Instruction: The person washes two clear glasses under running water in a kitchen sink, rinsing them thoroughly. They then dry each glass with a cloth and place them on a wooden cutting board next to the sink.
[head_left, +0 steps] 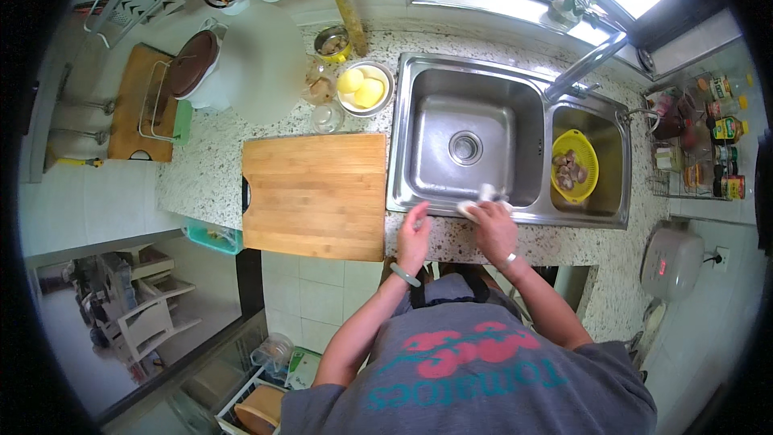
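Observation:
My right hand (494,234) is closed on a crumpled white cloth (469,210) at the front rim of the steel sink (435,204). Part of the cloth sticks up over the basin edge. To its left, my left hand (413,240) hovers by the counter edge between sink and cutting board, fingers loosely apart and nothing in them. The wooden cutting board (316,197) lies flat just left of the sink. In the smaller right basin sits a yellow colander (594,163) with several brownish-pink pieces (570,171) in it.
Behind the board stand a bowl (382,105) of peeled yellow potatoes (369,90), a glass jar (327,118) and a small yellow pot (333,44). The faucet (585,67) arches over the divider. A rack of bottles (699,137) lines the right wall.

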